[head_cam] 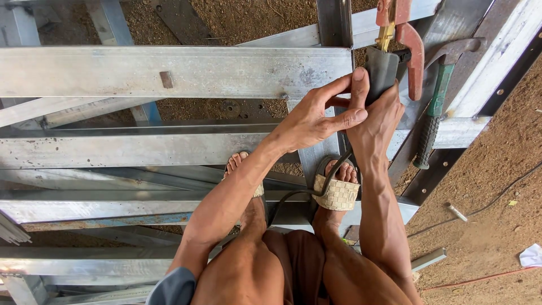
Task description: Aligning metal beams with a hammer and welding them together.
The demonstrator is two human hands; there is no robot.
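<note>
Two bare hands meet over a frame of grey galvanised steel channels (pixel 169 70) laid across sandy ground, seen from above by a person crouching on the frame in woven sandals (pixel 337 192).

Both hands work a welding electrode holder (pixel 389 68), a dark grey grip with a brass throat and rust-red clamp levers above it. It stands just past the upper end of an upright steel piece, leaning toward the top right. The right hand (pixel 377 121) wraps the grip from below, fingers curled round it and mostly hidden behind it. The left hand (pixel 316 118) reaches in from the left; its fingers (pixel 359 79) pinch the left edge of the grip, thumb stretched up along it and forefinger lying across the right hand. A black cable (pixel 333 175) runs from under the hands down over the right foot.

A hammer (pixel 437 104) with a green handle and a rusty head lies just right of the holder, resting on a slanted channel.

Likely risks: bare skin sits close to the holder's metal jaws, so a live clamp could shock or burn. The cable crossing the foot could snag and jerk the holder. Open sandals leave toes exposed to sharp channel edges.
</note>
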